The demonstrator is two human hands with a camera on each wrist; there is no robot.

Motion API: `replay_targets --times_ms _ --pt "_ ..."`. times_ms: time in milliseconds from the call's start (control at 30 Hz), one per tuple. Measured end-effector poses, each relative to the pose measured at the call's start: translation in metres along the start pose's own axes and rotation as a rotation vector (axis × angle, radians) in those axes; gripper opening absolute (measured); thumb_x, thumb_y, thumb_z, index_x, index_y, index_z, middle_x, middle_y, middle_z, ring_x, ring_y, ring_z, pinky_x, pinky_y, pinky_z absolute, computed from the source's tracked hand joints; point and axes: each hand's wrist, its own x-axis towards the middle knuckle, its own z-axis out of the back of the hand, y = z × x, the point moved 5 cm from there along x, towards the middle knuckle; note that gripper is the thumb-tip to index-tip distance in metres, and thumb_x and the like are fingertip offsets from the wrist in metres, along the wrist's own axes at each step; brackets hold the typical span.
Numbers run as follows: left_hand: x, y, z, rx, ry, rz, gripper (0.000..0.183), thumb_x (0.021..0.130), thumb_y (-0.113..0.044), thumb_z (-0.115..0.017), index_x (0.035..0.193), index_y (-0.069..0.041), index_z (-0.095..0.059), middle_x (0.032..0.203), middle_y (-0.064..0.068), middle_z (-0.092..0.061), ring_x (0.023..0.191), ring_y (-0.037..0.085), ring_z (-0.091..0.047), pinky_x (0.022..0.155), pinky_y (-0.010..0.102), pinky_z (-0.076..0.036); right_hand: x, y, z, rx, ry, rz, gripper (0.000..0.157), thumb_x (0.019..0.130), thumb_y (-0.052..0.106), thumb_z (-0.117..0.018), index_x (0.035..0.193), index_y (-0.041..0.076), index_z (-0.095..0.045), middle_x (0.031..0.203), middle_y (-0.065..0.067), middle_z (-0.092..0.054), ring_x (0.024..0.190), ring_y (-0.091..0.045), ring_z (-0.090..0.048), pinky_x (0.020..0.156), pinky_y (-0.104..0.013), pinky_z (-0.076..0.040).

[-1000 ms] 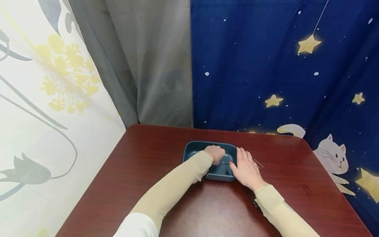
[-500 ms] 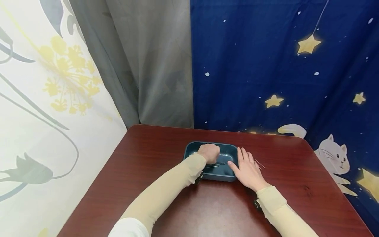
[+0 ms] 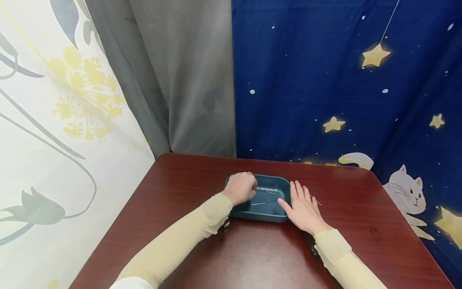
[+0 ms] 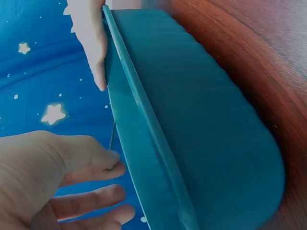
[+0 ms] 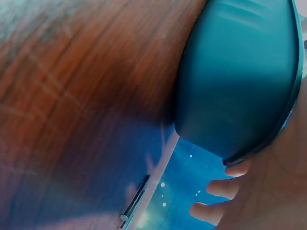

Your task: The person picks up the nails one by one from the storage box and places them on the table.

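A dark teal plastic bin [image 3: 260, 217] sits on the table, with several thin metal rods [image 3: 259, 204] on its floor. Over its left end is my left hand [image 3: 241, 188], the thumb and index finger pinching a slender dark rod [image 4: 112, 136]; what kind of rod it is does not show. My right hand [image 3: 304, 208] rests along the bin's right rim, fingers straight, thumb over the inner side. Beyond the right hand, more slim rods [image 3: 319, 203] lie on the table, partly hidden by its fingers; the right wrist view shows them as dark, narrow pieces [image 5: 133, 205].
The reddish-brown wooden table [image 3: 187, 172] has rounded far corners. Behind it hang a grey curtain [image 3: 202, 80] and a blue star-patterned curtain [image 3: 288, 80]. A white floral cloth [image 3: 43, 160] hangs at the left.
My left hand has moved left across the bin to its left end, uncovering the rods on the floor. The right hand has stayed on the right rim.
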Motion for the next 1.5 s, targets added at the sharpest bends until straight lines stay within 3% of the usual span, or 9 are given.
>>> replay_targets --times_ms 200,533,667,900,1033,1200,1333,1500 --pt "-0.021 0.018 0.015 0.012 -0.132 0.043 0.009 0.088 -0.021 -0.073 0.083 -0.022 -0.080 0.083 -0.004 -0.058 0.077 0.016 -0.054 0.058 0.033 -0.051 -0.001 0.001 0.000 -0.035 -0.017 0.025 0.094 0.099 0.070 -0.037 0.162 0.005 -0.013 0.166 -0.019 -0.011 0.149 -0.048 -0.010 0.109 -0.074 -0.014" --pt "-0.059 0.059 0.038 -0.026 -0.439 0.062 0.005 0.085 -0.016 -0.076 0.082 -0.015 -0.080 0.107 0.008 -0.066 0.106 0.026 -0.056 0.079 0.047 -0.052 -0.003 0.003 0.003 -0.050 -0.021 0.038 0.093 0.099 0.067 -0.041 0.161 0.002 -0.016 0.166 -0.018 -0.011 0.149 -0.047 -0.009 0.109 -0.074 -0.011" --pt "-0.071 0.078 0.044 -0.030 -0.513 0.076 0.006 0.084 -0.015 -0.077 0.085 -0.011 -0.081 0.113 0.011 -0.065 0.113 0.029 -0.054 0.081 0.052 -0.050 -0.003 0.003 0.003 -0.058 -0.030 0.041 0.097 0.097 0.072 -0.036 0.160 0.002 -0.017 0.166 -0.018 -0.013 0.149 -0.047 -0.010 0.109 -0.074 -0.011" --pt "-0.091 0.119 0.038 -0.074 -0.474 0.208 0.005 0.084 -0.014 -0.076 0.084 -0.013 -0.081 0.113 0.012 -0.066 0.112 0.033 -0.055 0.079 0.056 -0.049 -0.002 0.002 0.001 -0.071 -0.042 0.036 0.095 0.098 0.070 -0.040 0.160 0.002 -0.018 0.165 -0.019 -0.016 0.148 -0.047 -0.013 0.108 -0.074 -0.013" --pt "-0.104 0.147 0.024 -0.109 -0.411 0.299 0.006 0.083 -0.012 -0.075 0.082 -0.014 -0.080 0.109 0.012 -0.067 0.107 0.036 -0.057 0.075 0.059 -0.050 -0.003 0.003 -0.001 -0.064 -0.042 0.033 0.093 0.099 0.067 -0.043 0.160 0.001 -0.019 0.165 -0.019 -0.016 0.148 -0.047 -0.014 0.108 -0.075 -0.013" --pt "-0.116 0.175 0.004 -0.074 -0.341 0.365 0.007 0.082 -0.010 -0.073 0.081 -0.013 -0.080 0.101 0.013 -0.066 0.100 0.041 -0.058 0.068 0.060 -0.051 -0.002 0.004 -0.002 -0.070 -0.048 0.038 0.090 0.099 0.062 -0.047 0.160 0.001 -0.019 0.165 -0.019 -0.018 0.148 -0.047 -0.015 0.107 -0.075 -0.015" --pt "-0.122 0.189 -0.005 -0.055 -0.298 0.409 0.006 0.081 -0.009 -0.074 0.081 -0.012 -0.079 0.097 0.012 -0.065 0.098 0.043 -0.058 0.070 0.062 -0.050 -0.002 0.004 -0.002 -0.070 -0.045 0.039 0.091 0.100 0.062 -0.047 0.160 0.001 -0.017 0.165 -0.019 -0.018 0.148 -0.047 -0.014 0.107 -0.075 -0.015" --pt "-0.125 0.196 -0.011 -0.062 -0.249 0.425 0.009 0.081 -0.009 -0.076 0.074 -0.015 -0.076 0.090 0.010 -0.062 0.094 0.042 -0.057 0.069 0.061 -0.049 -0.003 0.002 -0.002 -0.074 -0.044 0.038 0.093 0.099 0.067 -0.042 0.160 0.001 -0.017 0.165 -0.019 -0.017 0.148 -0.046 -0.015 0.108 -0.075 -0.015"
